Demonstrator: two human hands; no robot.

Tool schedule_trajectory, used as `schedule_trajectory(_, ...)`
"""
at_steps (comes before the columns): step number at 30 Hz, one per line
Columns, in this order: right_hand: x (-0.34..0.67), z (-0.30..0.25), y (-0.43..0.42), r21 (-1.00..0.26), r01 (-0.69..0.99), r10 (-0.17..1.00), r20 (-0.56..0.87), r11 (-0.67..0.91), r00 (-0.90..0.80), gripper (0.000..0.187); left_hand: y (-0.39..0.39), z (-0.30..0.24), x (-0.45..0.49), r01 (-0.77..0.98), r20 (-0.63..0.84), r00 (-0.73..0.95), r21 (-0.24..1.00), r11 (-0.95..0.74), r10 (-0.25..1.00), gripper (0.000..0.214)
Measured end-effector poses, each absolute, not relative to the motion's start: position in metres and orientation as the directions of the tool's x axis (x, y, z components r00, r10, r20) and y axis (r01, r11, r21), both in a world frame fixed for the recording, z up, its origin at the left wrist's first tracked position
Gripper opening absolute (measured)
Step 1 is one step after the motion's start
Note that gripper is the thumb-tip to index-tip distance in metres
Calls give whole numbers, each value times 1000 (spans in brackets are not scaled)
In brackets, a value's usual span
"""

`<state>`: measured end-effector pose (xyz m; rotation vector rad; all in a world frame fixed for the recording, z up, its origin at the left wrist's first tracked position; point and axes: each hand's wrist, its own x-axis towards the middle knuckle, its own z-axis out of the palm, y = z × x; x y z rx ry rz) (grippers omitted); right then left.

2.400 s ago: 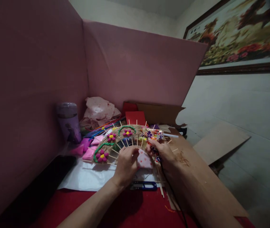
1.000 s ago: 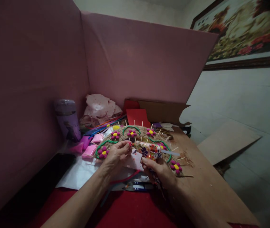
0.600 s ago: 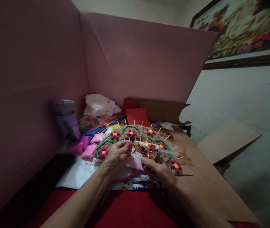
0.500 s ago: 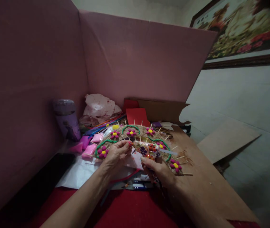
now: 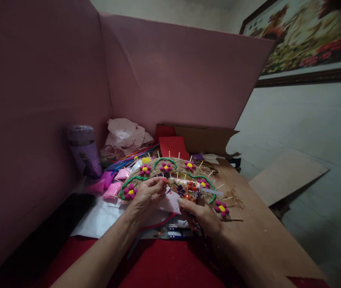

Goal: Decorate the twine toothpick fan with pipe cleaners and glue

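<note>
My right hand [image 5: 202, 214] is wrapped round the grip of a flower-patterned hot glue gun [image 5: 185, 186]. A pale glue stick [image 5: 214, 192] pokes out of its back end, and a small red light glows on its side. My left hand [image 5: 149, 194] pinches at the gun's nozzle end on the left; a speck of red shows at the fingertips, too small to name. Behind both hands lies a semicircular woven twine piece [image 5: 176, 164], with short sticks round its edge, magenta flowers with yellow centres and green curved strips.
Thread snips [image 5: 178, 233] lie in front on a white sheet [image 5: 94, 218]. To the left are a purple tumbler [image 5: 85, 152], pink packets [image 5: 112, 191] and a black object [image 5: 47, 232]. A red card [image 5: 173, 147] stands behind. Brown board [image 5: 257, 236] covers the right side.
</note>
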<state>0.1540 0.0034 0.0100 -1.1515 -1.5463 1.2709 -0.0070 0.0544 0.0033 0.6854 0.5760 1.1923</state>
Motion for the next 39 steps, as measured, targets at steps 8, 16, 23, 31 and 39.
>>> schedule_trajectory(8, 154, 12, 4, -984, 155, 966, 45, 87, -254, 44, 54, 1, -9, -631, -38, 277, 746, 211, 960, 27)
schedule_trajectory(16, 154, 14, 1, -984, 160, 968, 31, 73, -250, 46, 53, 1, -8, -623, -42, 269, 755, 207, 962, 27)
schedule_trajectory(23, 155, 11, 3, -986, 155, 968, 24, 65, -251, 47, 54, 1, -8, -624, -56, 270, 750, 218, 961, 29)
schedule_trajectory(31, 153, 16, 1, -987, 144, 968, 29, 66, -249, 48, 53, 1, -9, -627, -44, 284, 747, 220, 958, 24)
schedule_trajectory(39, 152, 13, 0, -989, 130, 974, 39, 69, -221, 46, 53, 1, -9, -635, -36, 304, 737, 231, 952, 26)
